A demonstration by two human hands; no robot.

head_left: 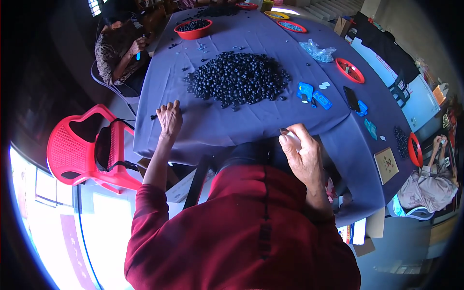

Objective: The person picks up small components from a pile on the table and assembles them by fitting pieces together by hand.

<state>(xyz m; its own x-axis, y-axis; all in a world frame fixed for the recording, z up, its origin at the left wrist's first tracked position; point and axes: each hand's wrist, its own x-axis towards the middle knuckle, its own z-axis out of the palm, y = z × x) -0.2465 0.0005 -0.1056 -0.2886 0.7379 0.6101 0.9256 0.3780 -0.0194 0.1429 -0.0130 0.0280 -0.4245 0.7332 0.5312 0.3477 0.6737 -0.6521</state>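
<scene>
My left hand (169,119) is at the left front of the purple tablecloth, knuckles up and fingers curled; whatever is under them is hidden. Beside its thumb side lie small black pieces (153,117). My right hand (304,157) is raised at the table's front edge, its thumb and fingers closed round a small white object (293,139). A small dark piece (284,131) shows at the fingertips; I cannot tell its kind. Beyond both hands spreads a big heap of small round black parts (237,79), with a few loose ones around it.
A red bowl of black parts (193,30) stands far left. Blue packets (314,95), a phone (351,98), a clear bag (317,50) and a red tray (349,71) lie to the right. A red plastic chair (87,145) is at left. People sit far left and far right.
</scene>
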